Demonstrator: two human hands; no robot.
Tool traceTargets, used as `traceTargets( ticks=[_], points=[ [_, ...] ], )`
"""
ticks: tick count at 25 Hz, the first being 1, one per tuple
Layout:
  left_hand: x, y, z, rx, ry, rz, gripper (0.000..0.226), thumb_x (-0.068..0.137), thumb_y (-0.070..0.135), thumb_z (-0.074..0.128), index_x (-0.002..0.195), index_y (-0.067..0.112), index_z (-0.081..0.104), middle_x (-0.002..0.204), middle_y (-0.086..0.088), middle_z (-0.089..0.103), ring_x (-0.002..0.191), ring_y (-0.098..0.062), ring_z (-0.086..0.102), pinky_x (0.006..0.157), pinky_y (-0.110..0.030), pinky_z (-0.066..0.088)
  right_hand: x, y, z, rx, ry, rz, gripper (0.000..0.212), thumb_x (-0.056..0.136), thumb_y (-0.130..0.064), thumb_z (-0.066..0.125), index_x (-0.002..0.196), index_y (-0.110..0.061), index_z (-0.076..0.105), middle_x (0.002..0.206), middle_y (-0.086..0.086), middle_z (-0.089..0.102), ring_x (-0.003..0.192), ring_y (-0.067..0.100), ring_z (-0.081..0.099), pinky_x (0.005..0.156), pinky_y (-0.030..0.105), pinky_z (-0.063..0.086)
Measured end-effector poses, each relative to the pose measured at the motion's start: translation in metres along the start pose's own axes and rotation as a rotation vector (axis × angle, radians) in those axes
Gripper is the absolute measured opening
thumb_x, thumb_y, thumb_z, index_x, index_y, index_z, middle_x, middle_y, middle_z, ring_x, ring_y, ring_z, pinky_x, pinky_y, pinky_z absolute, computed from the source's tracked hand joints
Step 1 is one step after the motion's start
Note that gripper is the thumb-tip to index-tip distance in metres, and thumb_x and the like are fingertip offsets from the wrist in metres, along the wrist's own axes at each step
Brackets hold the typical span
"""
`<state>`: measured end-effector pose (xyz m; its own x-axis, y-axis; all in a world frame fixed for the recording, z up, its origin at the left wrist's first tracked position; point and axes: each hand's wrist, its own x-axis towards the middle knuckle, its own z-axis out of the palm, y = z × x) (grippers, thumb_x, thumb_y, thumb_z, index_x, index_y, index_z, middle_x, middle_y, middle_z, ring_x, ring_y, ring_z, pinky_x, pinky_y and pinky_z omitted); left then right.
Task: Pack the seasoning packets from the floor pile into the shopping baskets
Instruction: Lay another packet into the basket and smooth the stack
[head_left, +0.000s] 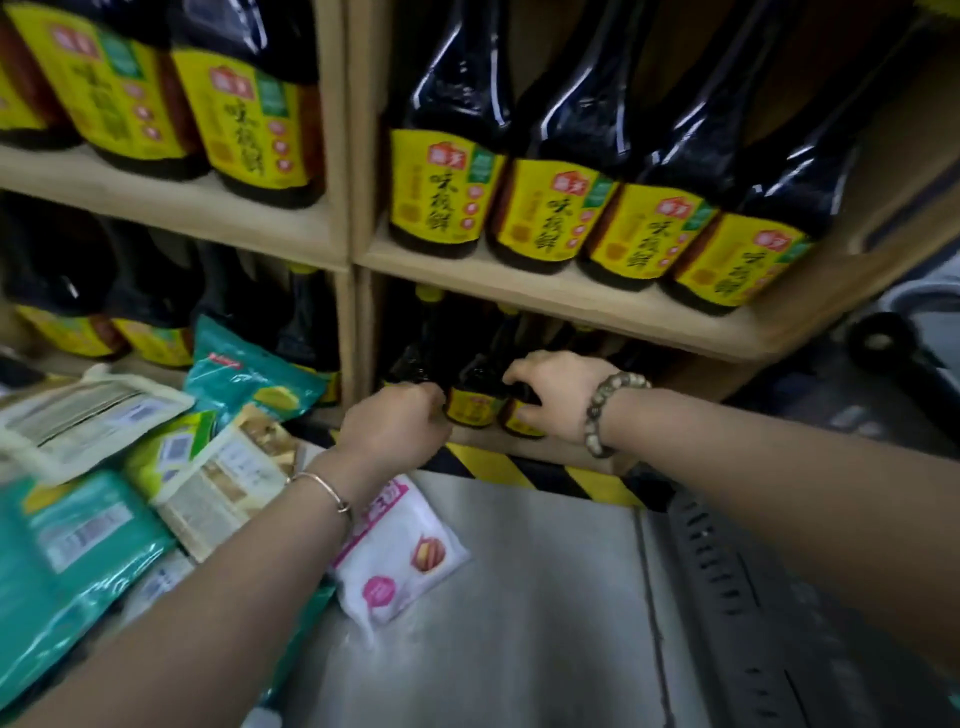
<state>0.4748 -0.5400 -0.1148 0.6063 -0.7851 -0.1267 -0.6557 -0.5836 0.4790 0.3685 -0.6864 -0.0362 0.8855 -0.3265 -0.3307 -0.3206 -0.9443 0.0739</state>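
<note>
A pile of seasoning packets (104, 467) in teal, green and cream lies on the floor at the left. A white packet with pink print (400, 551) lies at the pile's right edge, partly under my left forearm. My left hand (395, 426) reaches to the bottom shelf with curled fingers against a small dark bottle (470, 400). My right hand (550, 395) grips a neighbouring small dark bottle (519, 421) on the same shelf. A dark slotted shopping basket (779, 623) sits at the lower right, under my right forearm.
Wooden shelves (571, 296) hold rows of large dark sauce bottles with yellow labels (441, 192). Yellow and black hazard tape (519, 467) runs along the shelf base. Grey floor (519, 623) lies between pile and basket. A dark wheeled object (883, 343) stands at the right.
</note>
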Motion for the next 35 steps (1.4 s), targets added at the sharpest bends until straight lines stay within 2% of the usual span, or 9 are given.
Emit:
traceTargets(
  ticks=[3,9,13,17,20,24,28,33,35],
  points=[
    [0.004,-0.027,0.009,0.019,-0.059,0.001,0.031,0.085,0.045,0.054,0.110,0.028,0.060,0.105,-0.005,0.068,0.102,-0.029,0.062,0.068,-0.031,0.043,0.029,-0.021,0.042,0.044,-0.041,0.005,0.040,0.087,-0.037,0.051,0.124,-0.022,0.051,0.128,0.007,0.051,0.118,0.027,0.051,0.090,0.034,0.046],
    [-0.029,-0.080,0.006,0.074,-0.129,-0.043,0.034,0.088,0.036,0.056,0.121,0.028,0.058,0.123,-0.001,0.061,0.113,-0.023,0.056,0.086,-0.033,0.047,0.068,-0.061,0.122,0.289,-0.224,0.078,0.038,0.085,-0.040,0.058,0.115,-0.017,0.054,0.112,0.008,0.058,0.101,0.026,0.056,0.074,0.025,0.040],
    [-0.056,-0.101,-0.015,0.039,0.030,-0.052,0.026,0.090,0.027,0.055,0.115,0.027,0.063,0.114,0.001,0.065,0.104,-0.021,0.059,0.075,-0.029,0.044,0.084,-0.091,0.159,0.538,-0.372,0.234,0.036,0.075,-0.048,0.068,0.085,-0.017,0.051,0.083,0.007,0.052,0.072,0.022,0.053,0.058,0.029,0.038],
    [-0.074,-0.109,-0.030,-0.120,0.025,-0.121,0.018,0.092,0.021,0.057,0.107,0.020,0.066,0.106,0.001,0.066,0.097,-0.018,0.062,0.078,-0.034,0.052,0.090,-0.113,0.183,0.997,-0.319,0.390,0.055,0.077,-0.045,0.071,0.118,-0.013,0.056,0.115,0.013,0.060,0.104,0.033,0.058,0.077,0.036,0.047],
    [-0.086,-0.107,-0.033,-0.520,0.090,-0.254,0.013,0.090,0.010,0.060,0.099,0.013,0.069,0.090,0.000,0.066,0.083,-0.015,0.062,0.073,-0.029,0.051,0.084,-0.112,0.179,1.202,-0.255,0.436,0.044,0.079,-0.033,0.073,0.110,-0.003,0.064,0.111,0.018,0.064,0.094,0.033,0.061,0.073,0.034,0.046],
    [-0.102,-0.116,-0.040,-0.855,0.239,-0.458,0.018,0.091,0.008,0.057,0.086,0.022,0.066,0.080,0.004,0.070,0.063,-0.004,0.065,0.062,-0.020,0.047,0.045,-0.096,0.168,1.334,0.139,0.422,0.020,0.083,-0.015,0.068,0.099,-0.003,0.068,0.093,0.009,0.066,0.090,0.025,0.062,0.071,0.027,0.040],
    [-0.121,-0.120,-0.031,-1.126,0.321,-0.614,0.008,0.092,0.012,0.057,0.093,0.017,0.064,0.084,-0.003,0.070,0.062,-0.008,0.066,0.060,-0.022,0.048,-0.003,-0.096,0.140,1.555,0.457,0.495,0.008,0.088,-0.016,0.062,0.096,-0.019,0.063,0.095,-0.002,0.067,0.095,0.023,0.064,0.081,0.037,0.051],
    [-0.135,-0.107,-0.016,-1.106,0.085,-0.517,0.038,0.085,0.034,0.063,0.120,0.022,0.057,0.116,-0.001,0.066,0.106,-0.015,0.063,0.086,-0.029,0.050,-0.020,-0.126,0.085,1.907,0.313,0.157,0.014,0.088,-0.007,0.059,0.092,-0.018,0.066,0.089,-0.004,0.073,0.082,0.016,0.070,0.066,0.029,0.057],
    [-0.133,-0.102,-0.019,-1.207,0.025,-0.495,0.048,0.073,0.037,0.067,0.117,0.018,0.060,0.110,-0.001,0.070,0.100,-0.017,0.067,0.079,-0.029,0.054,-0.014,-0.147,0.077,1.971,0.144,0.094,0.013,0.087,-0.004,0.059,0.091,-0.013,0.067,0.088,0.003,0.074,0.080,0.022,0.070,0.067,0.035,0.058]
  ],
)
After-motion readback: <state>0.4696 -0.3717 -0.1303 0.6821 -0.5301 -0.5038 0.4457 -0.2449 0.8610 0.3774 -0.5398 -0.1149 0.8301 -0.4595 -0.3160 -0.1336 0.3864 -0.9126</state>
